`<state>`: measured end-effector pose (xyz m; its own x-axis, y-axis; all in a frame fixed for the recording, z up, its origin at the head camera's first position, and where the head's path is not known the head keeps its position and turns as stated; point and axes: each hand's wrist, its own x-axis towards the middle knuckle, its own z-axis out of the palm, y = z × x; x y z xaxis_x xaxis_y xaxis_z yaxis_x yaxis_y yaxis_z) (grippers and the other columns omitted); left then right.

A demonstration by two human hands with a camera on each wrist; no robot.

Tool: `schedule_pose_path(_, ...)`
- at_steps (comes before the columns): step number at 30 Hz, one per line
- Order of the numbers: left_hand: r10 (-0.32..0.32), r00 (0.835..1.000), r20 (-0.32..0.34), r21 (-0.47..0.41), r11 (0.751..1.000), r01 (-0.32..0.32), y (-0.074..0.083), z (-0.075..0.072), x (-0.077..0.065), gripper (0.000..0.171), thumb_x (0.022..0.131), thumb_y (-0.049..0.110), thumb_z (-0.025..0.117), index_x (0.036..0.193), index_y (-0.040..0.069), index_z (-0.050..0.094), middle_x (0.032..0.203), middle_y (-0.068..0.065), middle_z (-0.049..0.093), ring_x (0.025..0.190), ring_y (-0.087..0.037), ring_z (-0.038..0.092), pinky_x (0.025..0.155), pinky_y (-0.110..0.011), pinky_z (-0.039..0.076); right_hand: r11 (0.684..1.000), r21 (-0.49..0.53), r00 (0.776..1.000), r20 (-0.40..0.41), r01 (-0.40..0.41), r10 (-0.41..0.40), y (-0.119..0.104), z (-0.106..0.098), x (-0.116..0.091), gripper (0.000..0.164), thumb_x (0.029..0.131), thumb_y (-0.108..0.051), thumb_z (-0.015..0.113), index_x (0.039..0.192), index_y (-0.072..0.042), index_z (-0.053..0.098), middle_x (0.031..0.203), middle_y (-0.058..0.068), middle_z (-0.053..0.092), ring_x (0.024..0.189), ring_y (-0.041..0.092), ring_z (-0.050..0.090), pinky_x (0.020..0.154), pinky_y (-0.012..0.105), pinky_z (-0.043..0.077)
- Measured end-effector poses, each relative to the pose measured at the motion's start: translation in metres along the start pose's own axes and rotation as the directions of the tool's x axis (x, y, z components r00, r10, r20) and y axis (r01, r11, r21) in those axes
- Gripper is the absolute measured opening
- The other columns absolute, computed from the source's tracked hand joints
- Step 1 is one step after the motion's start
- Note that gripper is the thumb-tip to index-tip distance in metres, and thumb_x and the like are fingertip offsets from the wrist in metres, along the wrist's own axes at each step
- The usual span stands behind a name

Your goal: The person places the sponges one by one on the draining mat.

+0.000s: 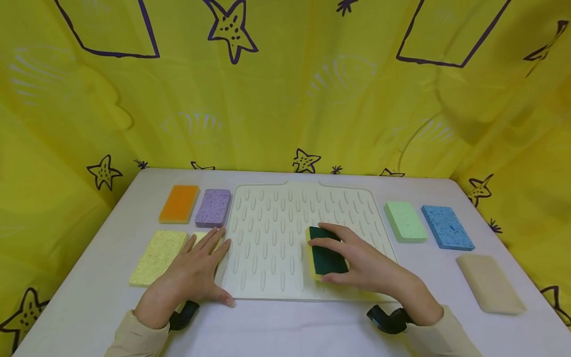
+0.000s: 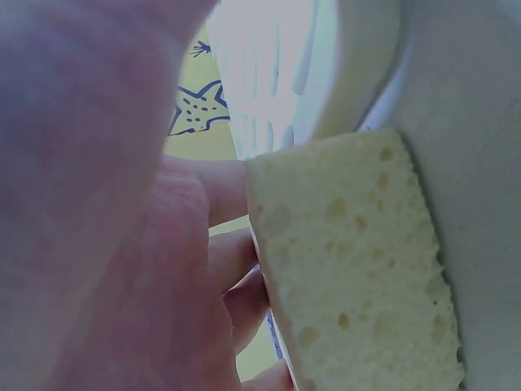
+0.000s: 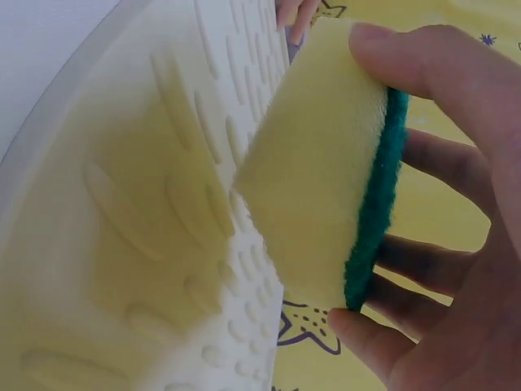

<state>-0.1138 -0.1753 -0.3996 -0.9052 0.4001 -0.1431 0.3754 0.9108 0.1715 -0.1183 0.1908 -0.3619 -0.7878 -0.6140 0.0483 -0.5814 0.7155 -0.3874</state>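
My right hand (image 1: pixel 363 258) grips a scrub sponge (image 1: pixel 329 254), dark green on top and yellow below, over the right part of a white ridged drying mat (image 1: pixel 269 243). In the right wrist view the thumb and fingers hold the sponge by its sides, its yellow face (image 3: pixel 313 163) towards the mat, which carries its shadow. My left hand (image 1: pixel 194 267) lies spread with straight fingers on a pale yellow sponge (image 2: pixel 350 261) at the mat's left edge, covering most of it in the head view. Beside that hand lies a larger yellow sponge (image 1: pixel 159 258).
An orange sponge (image 1: pixel 179 204) and a purple one (image 1: pixel 213 208) lie at the back left. To the right of the mat are a light green sponge (image 1: pixel 406 222), a blue one (image 1: pixel 448 227) and a beige one (image 1: pixel 490 283). A yellow patterned curtain (image 1: pixel 272 114) surrounds the white table (image 1: pixel 276 329).
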Motion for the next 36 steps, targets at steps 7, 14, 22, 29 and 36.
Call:
schedule_pose_path(7, -0.001, 1.0, 0.003, 0.0, 1.0, 0.001, 0.0, 0.0, 0.0, 0.132, 0.049, 0.081, 0.077, 0.15, 0.005, 0.041, 0.164, -0.018, 0.022, 0.151, -0.04, 0.021, 0.12, -0.066, 0.012, 0.999, 0.001, 0.999, -0.01, 0.035, -0.035, -0.005, 0.004, 0.006, 0.062, 0.083, -0.037, 0.079, 0.14, -0.033, 0.054, 0.159, 0.01, 0.032, 0.143, 0.032, 0.035, 0.103, 0.051, 0.048)
schedule_pose_path(14, -0.004, 1.0, 0.01, 0.004, 1.0, 0.004, 0.0, -0.001, 0.0, 0.131, 0.05, 0.08, 0.078, 0.15, 0.004, 0.041, 0.164, -0.018, 0.022, 0.151, -0.039, 0.021, 0.12, -0.066, 0.012, 0.994, 0.025, 0.994, -0.012, 0.109, -0.109, -0.009, 0.009, 0.013, 0.054, 0.086, -0.037, 0.077, 0.136, -0.031, 0.06, 0.159, 0.015, 0.031, 0.145, 0.035, 0.032, 0.11, 0.055, 0.042)
schedule_pose_path(22, 0.0, 1.0, 0.005, 0.007, 1.0, 0.0, 0.0, -0.002, 0.0, 0.13, 0.05, 0.079, 0.078, 0.15, 0.004, 0.041, 0.164, -0.018, 0.022, 0.151, -0.039, 0.022, 0.12, -0.066, 0.013, 0.991, 0.1, 0.995, 0.009, 0.095, -0.096, -0.019, 0.017, 0.022, 0.059, 0.083, -0.029, 0.079, 0.137, -0.034, 0.055, 0.162, 0.013, 0.025, 0.148, 0.032, 0.028, 0.11, 0.053, 0.043)
schedule_pose_path(29, 0.007, 1.0, -0.003, 0.003, 1.0, -0.007, 0.0, -0.001, 0.001, 0.131, 0.05, 0.079, 0.079, 0.15, 0.004, 0.042, 0.164, -0.018, 0.022, 0.151, -0.039, 0.022, 0.12, -0.066, 0.013, 0.986, 0.152, 0.995, 0.069, 0.066, -0.077, -0.028, 0.021, 0.027, 0.071, 0.079, -0.014, 0.073, 0.141, -0.038, 0.048, 0.165, 0.009, 0.015, 0.151, 0.028, 0.021, 0.111, 0.051, 0.042)
schedule_pose_path(36, 0.001, 1.0, -0.003, -0.001, 1.0, -0.001, -0.001, 0.0, 0.0, 0.131, 0.05, 0.079, 0.079, 0.15, 0.005, 0.041, 0.164, -0.017, 0.022, 0.151, -0.038, 0.021, 0.12, -0.065, 0.012, 0.986, 0.141, 0.994, 0.051, 0.085, -0.093, -0.036, 0.028, 0.035, 0.077, 0.081, -0.018, 0.076, 0.149, -0.032, 0.041, 0.163, 0.01, 0.022, 0.148, 0.028, 0.029, 0.111, 0.049, 0.043)
